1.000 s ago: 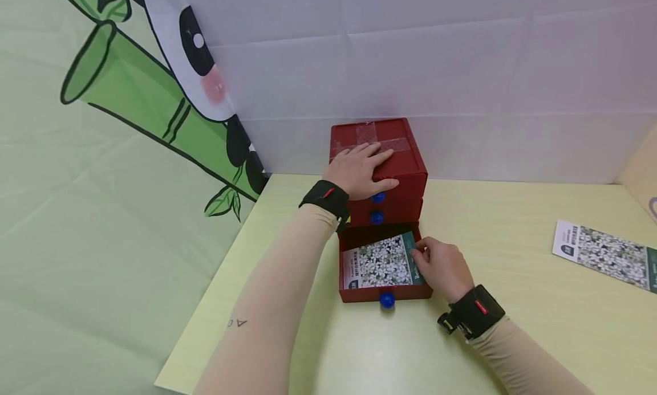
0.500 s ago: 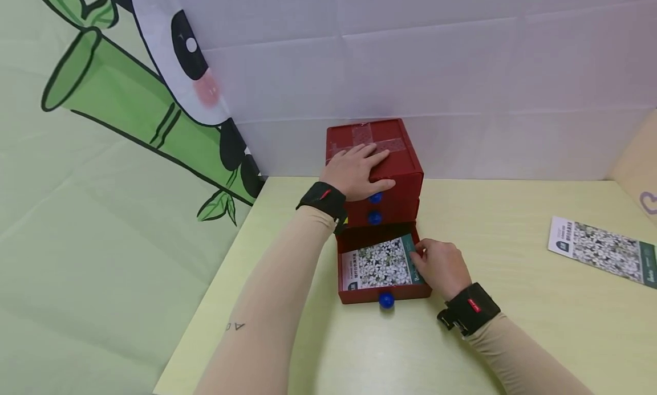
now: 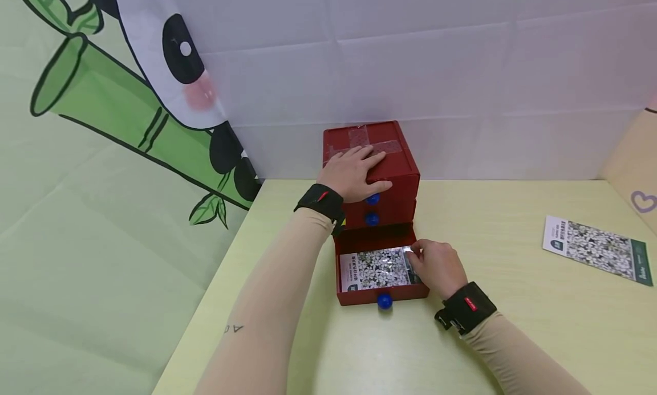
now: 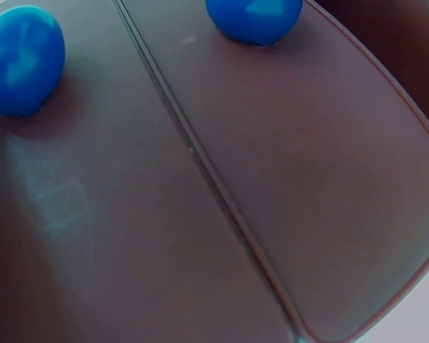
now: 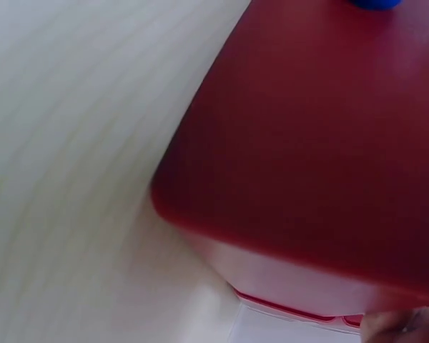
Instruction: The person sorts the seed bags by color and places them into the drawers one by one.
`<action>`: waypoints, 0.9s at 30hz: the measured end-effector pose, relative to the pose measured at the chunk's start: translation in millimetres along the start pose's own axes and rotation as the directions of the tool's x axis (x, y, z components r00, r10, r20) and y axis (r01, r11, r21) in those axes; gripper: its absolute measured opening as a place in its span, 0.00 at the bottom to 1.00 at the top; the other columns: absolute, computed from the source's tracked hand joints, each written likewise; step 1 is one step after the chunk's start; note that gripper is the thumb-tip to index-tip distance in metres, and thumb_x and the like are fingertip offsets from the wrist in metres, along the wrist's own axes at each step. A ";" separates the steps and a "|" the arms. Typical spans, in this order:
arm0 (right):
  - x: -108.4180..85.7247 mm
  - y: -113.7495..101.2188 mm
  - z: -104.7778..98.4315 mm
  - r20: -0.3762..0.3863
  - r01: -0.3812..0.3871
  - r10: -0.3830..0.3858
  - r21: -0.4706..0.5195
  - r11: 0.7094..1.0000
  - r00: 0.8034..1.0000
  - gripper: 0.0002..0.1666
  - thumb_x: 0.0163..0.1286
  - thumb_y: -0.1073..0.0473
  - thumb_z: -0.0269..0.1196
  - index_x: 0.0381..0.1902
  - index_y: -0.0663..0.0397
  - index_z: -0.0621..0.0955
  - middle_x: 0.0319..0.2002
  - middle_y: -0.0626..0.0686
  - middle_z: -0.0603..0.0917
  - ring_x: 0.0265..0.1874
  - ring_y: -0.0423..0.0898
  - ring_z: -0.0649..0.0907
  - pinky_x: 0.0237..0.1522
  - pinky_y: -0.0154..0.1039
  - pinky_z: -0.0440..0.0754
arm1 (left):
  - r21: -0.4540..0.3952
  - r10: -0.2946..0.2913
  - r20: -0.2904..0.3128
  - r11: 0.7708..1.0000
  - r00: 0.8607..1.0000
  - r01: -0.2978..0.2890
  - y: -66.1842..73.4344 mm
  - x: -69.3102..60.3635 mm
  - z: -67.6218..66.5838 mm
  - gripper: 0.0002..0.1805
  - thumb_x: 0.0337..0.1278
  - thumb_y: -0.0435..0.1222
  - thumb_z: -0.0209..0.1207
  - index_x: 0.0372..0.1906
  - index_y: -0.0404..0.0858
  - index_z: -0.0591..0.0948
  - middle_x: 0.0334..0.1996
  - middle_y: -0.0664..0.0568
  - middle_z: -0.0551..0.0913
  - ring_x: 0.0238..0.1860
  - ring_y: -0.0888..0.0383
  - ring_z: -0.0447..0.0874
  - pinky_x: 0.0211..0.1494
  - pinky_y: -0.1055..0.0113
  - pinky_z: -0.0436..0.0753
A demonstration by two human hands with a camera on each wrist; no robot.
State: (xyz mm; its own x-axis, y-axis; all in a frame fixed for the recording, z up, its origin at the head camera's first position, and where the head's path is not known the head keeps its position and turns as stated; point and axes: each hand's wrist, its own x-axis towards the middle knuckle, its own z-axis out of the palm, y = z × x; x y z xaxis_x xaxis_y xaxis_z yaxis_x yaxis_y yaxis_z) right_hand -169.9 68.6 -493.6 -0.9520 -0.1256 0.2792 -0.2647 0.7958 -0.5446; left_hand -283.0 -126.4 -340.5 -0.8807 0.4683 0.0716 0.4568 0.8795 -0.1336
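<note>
My left hand rests flat with spread fingers on top of a red drawer cabinet, the thumb over its front edge. The bottom drawer is pulled out and bears a blue knob. Inside it lies a flower seed packet printed with white blossoms. My right hand is at the drawer's right wall, thumb and forefinger pinching the packet's right end, which they partly hide. The left wrist view shows the upper drawer fronts; the right wrist view shows the open drawer's front and a fingertip behind it.
A second, matching seed packet lies on the pale table at the right. Behind the cabinet hangs a white cloth backdrop with a panda and bamboo print at the left. Clear tape crosses the cabinet top.
The packet in the drawer has turned from a slant to lie nearly level, its right end lower. My right hand has stayed with it; my left hand keeps its place on the cabinet.
</note>
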 end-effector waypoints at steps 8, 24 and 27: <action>-4.0 -3.2 -8.0 -0.010 -0.001 0.001 0.000 1.000 1.000 0.11 0.62 0.57 0.68 0.36 0.61 0.85 0.14 0.46 0.74 0.14 0.43 0.70 0.14 0.36 0.68 | -0.015 0.004 -0.006 1.000 1.000 -0.004 2.0 -1.9 -4.1 0.45 0.55 0.72 0.40 0.76 0.58 0.53 0.75 0.54 0.53 0.75 0.53 0.49 0.74 0.51 0.53; 0.6 47.0 -46.8 -0.106 0.010 -0.014 -0.037 0.999 0.994 0.17 0.65 0.55 0.64 0.47 0.62 0.82 0.28 0.55 0.80 0.20 0.47 0.74 0.17 0.37 0.68 | -0.003 -0.029 0.005 1.000 1.000 0.029 -8.5 3.0 -0.9 0.45 0.55 0.72 0.40 0.76 0.58 0.53 0.75 0.54 0.52 0.75 0.52 0.49 0.74 0.51 0.53; 1.5 68.6 -61.4 -0.106 0.007 -0.013 -0.063 0.998 0.994 0.20 0.66 0.54 0.63 0.48 0.63 0.81 0.33 0.60 0.81 0.26 0.51 0.77 0.21 0.40 0.72 | -0.003 -0.032 0.013 0.999 0.999 0.032 -9.7 5.5 0.8 0.45 0.55 0.72 0.39 0.76 0.59 0.53 0.76 0.54 0.52 0.75 0.52 0.49 0.74 0.51 0.52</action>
State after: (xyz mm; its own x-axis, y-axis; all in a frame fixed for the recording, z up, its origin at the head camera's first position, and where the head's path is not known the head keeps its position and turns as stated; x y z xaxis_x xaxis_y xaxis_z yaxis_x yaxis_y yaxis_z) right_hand -180.0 159.4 -481.9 -0.9266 -0.0723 0.3690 -0.2608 0.8306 -0.4921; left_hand -292.4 -132.5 -339.6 -0.8964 0.4388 0.0631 0.4288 0.8943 -0.1280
